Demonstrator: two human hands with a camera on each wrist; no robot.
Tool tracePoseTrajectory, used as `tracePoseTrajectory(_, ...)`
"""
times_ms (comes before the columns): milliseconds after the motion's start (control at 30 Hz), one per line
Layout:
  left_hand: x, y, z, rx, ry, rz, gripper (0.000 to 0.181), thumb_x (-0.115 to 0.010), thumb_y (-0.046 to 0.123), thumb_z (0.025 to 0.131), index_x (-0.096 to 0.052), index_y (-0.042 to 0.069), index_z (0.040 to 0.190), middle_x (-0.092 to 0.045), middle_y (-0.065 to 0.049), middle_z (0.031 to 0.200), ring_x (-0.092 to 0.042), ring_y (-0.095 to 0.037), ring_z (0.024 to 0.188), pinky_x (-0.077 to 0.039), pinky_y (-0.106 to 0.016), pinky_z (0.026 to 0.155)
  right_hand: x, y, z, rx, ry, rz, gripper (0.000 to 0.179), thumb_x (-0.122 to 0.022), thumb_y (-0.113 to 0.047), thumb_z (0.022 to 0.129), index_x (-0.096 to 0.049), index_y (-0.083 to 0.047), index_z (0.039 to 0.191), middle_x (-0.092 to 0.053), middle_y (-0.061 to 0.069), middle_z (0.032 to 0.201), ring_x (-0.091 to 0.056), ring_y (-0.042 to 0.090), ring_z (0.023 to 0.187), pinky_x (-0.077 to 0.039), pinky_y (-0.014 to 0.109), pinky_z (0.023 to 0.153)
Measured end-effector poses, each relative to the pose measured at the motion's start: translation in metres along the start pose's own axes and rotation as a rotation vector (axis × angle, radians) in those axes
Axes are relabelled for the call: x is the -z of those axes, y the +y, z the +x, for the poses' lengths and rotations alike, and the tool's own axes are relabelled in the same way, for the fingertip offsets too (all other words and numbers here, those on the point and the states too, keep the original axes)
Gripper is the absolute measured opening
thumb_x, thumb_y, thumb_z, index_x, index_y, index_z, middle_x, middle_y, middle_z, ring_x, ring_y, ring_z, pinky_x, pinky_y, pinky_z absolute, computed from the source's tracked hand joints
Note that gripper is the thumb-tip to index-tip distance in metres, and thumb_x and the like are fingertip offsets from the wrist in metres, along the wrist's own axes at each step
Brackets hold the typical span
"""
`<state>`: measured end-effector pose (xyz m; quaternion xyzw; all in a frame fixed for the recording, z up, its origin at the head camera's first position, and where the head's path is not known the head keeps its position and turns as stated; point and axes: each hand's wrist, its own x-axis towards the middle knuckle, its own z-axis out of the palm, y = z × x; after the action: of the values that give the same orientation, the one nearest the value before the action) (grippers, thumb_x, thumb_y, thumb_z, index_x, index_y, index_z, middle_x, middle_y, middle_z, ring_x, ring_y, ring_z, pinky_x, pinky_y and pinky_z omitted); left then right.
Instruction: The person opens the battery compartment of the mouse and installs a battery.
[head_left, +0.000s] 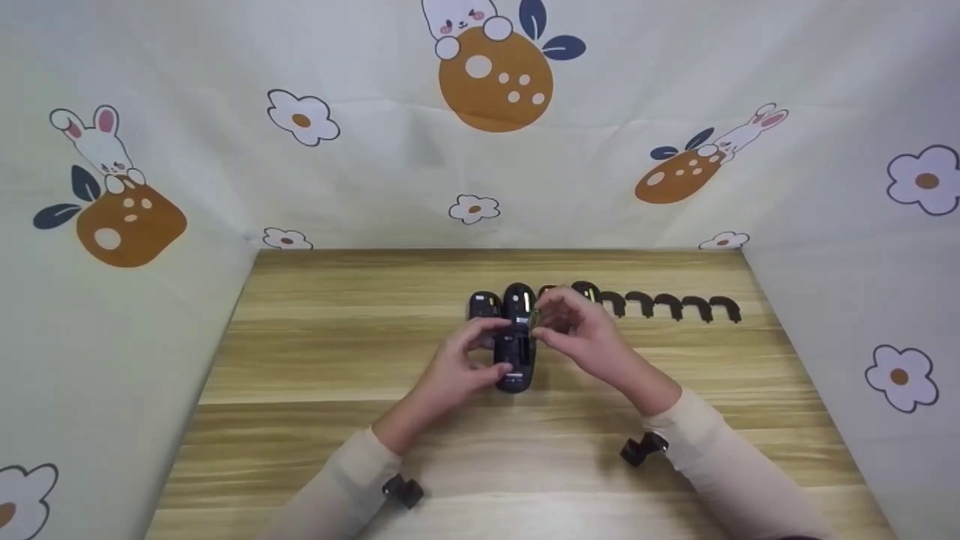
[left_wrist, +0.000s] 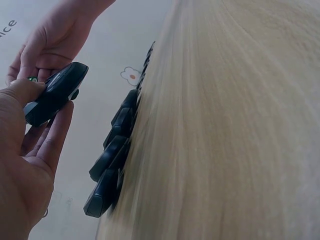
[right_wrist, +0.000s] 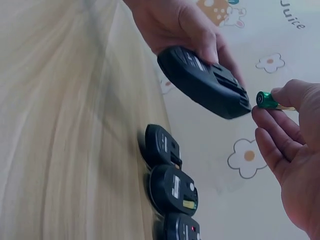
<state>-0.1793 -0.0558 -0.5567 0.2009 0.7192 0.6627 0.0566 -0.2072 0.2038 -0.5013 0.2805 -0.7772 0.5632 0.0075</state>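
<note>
My left hand grips a black computer mouse above the table, its underside up and its battery slot uncovered. In the right wrist view the slot of that mouse faces my other hand. Between thumb and fingertips, my right hand pinches a green battery, just off the end of the mouse. Beyond the hands, more mice lie bottom-up in a row; a battery shows in one of them. My right hand partly hides this row in the head view.
Several curved black covers continue the row to the right on the wooden table. Printed cloth walls stand along the table's back and both sides.
</note>
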Motion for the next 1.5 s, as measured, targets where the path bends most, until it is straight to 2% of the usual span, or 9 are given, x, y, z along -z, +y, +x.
tracePoseTrajectory(133,0.0,0.0,0.0,-0.013,-0.003,-0.002,0.066,-0.088,-0.002,0.089,-0.065,0.013,0.149,-0.07,-0.012,0.138,-0.072,-0.029,0.115,-0.069,-0.039,0.083,-0.005,-0.001,0.0,0.042,-0.005,-0.015,0.03,-0.085,0.0,0.095,-0.07,-0.006,0.12,-0.076,0.005,0.105,-0.075,0.026,0.091,-0.067,0.04,0.081)
tracePoseTrajectory(300,-0.001,0.002,-0.001,-0.022,-0.003,-0.001,0.066,-0.087,-0.003,0.089,-0.065,0.013,0.149,-0.071,-0.01,0.137,-0.073,-0.028,0.115,-0.069,-0.039,0.08,-0.009,-0.001,-0.001,0.058,-0.011,-0.029,0.025,-0.086,-0.002,0.095,-0.072,-0.006,0.115,-0.076,0.004,0.098,-0.074,0.027,0.087,-0.066,0.034,0.077)
tracePoseTrajectory(467,-0.001,0.002,-0.002,-0.018,-0.007,-0.009,0.067,-0.087,-0.006,0.089,-0.065,0.013,0.149,-0.068,-0.01,0.139,-0.072,-0.028,0.116,-0.069,-0.039,0.082,-0.011,-0.001,-0.002,0.071,-0.022,-0.04,0.023,-0.086,-0.003,0.095,-0.074,-0.007,0.114,-0.077,0.003,0.1,-0.075,0.026,0.088,-0.066,0.03,0.081)
tracePoseTrajectory(800,-0.001,0.004,-0.001,-0.02,-0.011,-0.01,0.066,-0.087,-0.002,0.09,-0.064,0.014,0.15,-0.069,-0.011,0.14,-0.072,-0.028,0.116,-0.069,-0.04,0.083,-0.015,0.005,-0.003,0.159,-0.02,-0.129,0.022,-0.088,0.001,0.091,-0.078,-0.01,0.108,-0.075,0.002,0.106,-0.072,0.024,0.095,-0.067,0.046,0.085)
tracePoseTrajectory(1000,0.0,0.004,-0.001,-0.028,-0.004,0.002,0.066,-0.087,-0.001,0.09,-0.064,0.013,0.151,-0.069,-0.011,0.141,-0.072,-0.028,0.117,-0.069,-0.039,0.085,-0.017,0.007,-0.006,0.171,-0.012,-0.151,0.023,-0.089,0.001,0.089,-0.08,-0.011,0.106,-0.072,0.002,0.107,-0.068,0.024,0.098,-0.062,0.031,0.09)
tracePoseTrajectory(1100,0.0,0.004,-0.001,-0.028,-0.002,-0.004,0.067,-0.087,-0.002,0.09,-0.064,0.013,0.151,-0.068,-0.011,0.142,-0.072,-0.028,0.117,-0.069,-0.039,0.085,-0.018,0.009,-0.007,0.168,-0.002,-0.141,0.022,-0.088,0.0,0.091,-0.081,-0.013,0.106,-0.07,0.001,0.106,-0.067,0.022,0.099,-0.061,0.029,0.09)
tracePoseTrajectory(1200,-0.001,0.004,-0.001,-0.026,-0.001,-0.006,0.067,-0.088,-0.002,0.089,-0.064,0.013,0.15,-0.066,-0.012,0.143,-0.072,-0.029,0.118,-0.069,-0.039,0.085,-0.02,0.011,-0.009,0.135,0.015,-0.097,0.017,-0.085,-0.002,0.094,-0.082,-0.014,0.105,-0.069,0.002,0.108,-0.067,0.021,0.1,-0.062,0.032,0.09)
tracePoseTrajectory(1300,-0.002,0.004,-0.001,-0.03,0.001,-0.006,0.066,-0.088,-0.003,0.089,-0.065,0.012,0.149,-0.065,-0.012,0.143,-0.072,-0.029,0.119,-0.069,-0.039,0.084,-0.023,0.012,-0.01,0.07,0.025,-0.006,0.012,-0.082,-0.001,0.098,-0.079,-0.009,0.107,-0.068,0.008,0.113,-0.067,0.024,0.105,-0.064,0.038,0.093)
tracePoseTrajectory(1500,-0.002,0.005,-0.001,-0.043,0.009,0.002,0.064,-0.088,-0.001,0.09,-0.065,0.011,0.149,-0.065,-0.011,0.143,-0.072,-0.029,0.117,-0.069,-0.039,0.084,-0.029,0.011,-0.013,-0.126,0.036,0.147,0.029,-0.076,0.0,0.101,-0.069,-0.002,0.129,-0.074,0.013,0.124,-0.071,0.028,0.114,-0.063,0.041,0.104)
